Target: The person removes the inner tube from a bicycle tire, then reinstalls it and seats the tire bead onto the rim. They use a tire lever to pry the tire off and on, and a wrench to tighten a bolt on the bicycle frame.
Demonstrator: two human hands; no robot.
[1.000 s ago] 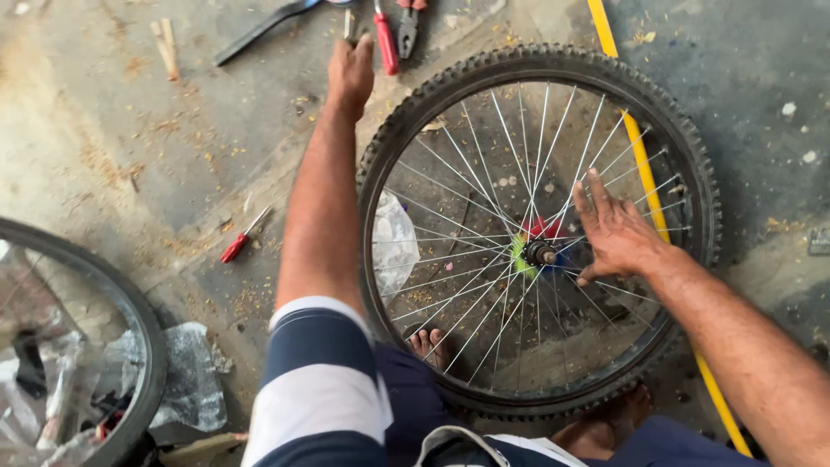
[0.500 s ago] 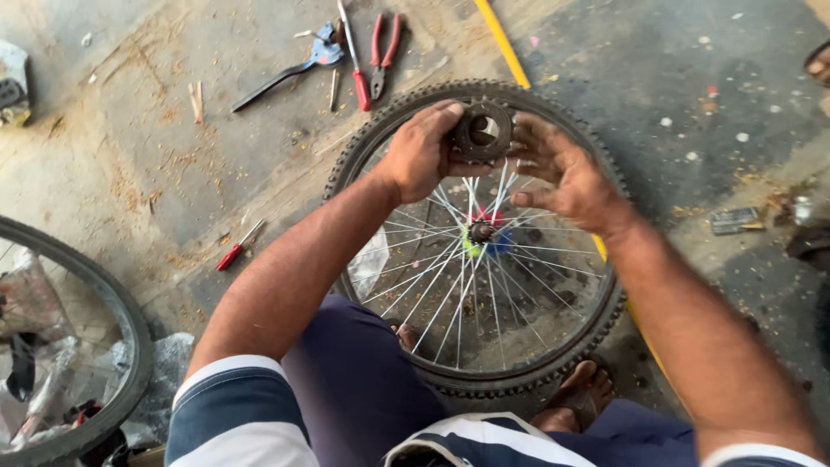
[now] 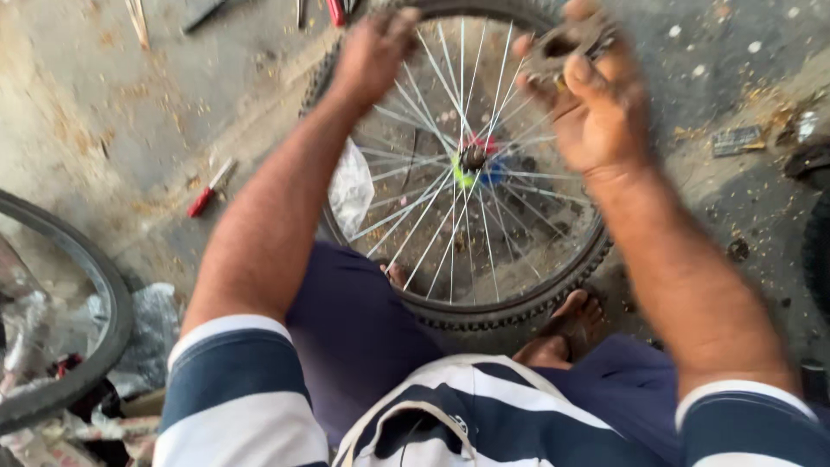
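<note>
A spoked bicycle wheel with a knobby black tyre (image 3: 484, 316) lies flat on the concrete in front of me, its hub (image 3: 472, 159) at the centre. My right hand (image 3: 601, 112) is raised over the wheel's far right side, gripping a dark metal toothed sprocket (image 3: 566, 41) in its fingertips. My left hand (image 3: 376, 47) hovers over the tyre's far left edge with fingers curled; it is blurred, and I see nothing clearly in it. Both hands are blurred by motion.
A red-handled screwdriver (image 3: 210, 188) lies on the floor to the left. Red plier handles (image 3: 335, 10) show at the top edge. A second wheel (image 3: 104, 303) stands at the left over clutter. A clear plastic bag (image 3: 350, 186) lies under the spokes. My bare feet (image 3: 566, 329) rest against the tyre.
A second ago my left hand reached to the tools and my right rested by the hub. Then both hands held the sprocket; now they have parted and only the right grips it.
</note>
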